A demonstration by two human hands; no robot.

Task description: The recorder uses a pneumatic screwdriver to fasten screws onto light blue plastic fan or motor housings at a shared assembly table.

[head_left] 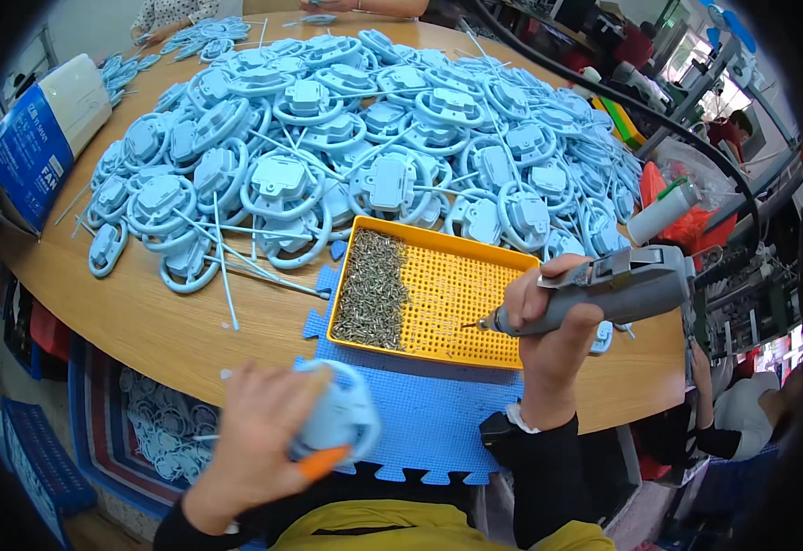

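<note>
My left hand (259, 441), smeared by motion and with orange covers on some fingers, grips a light blue plastic ring-shaped part (351, 413) above the blue foam mat (447, 404). In my right hand (557, 340) is a grey electric screwdriver (617, 285), held almost level with its bit pointing left. The bit's tip is over the perforated floor of a yellow tray (456, 230). Small metal screws (371, 294) lie heaped along the tray's left side. Whether a screw sits on the bit is too small to tell.
A large pile of similar light blue parts (387, 179) with thin stems covers the table beyond the tray. A blue and white box (39, 138) stands at left, a white bottle (663, 213) at right. Below left, a blue crate (89, 432) holds more parts. Other people work nearby.
</note>
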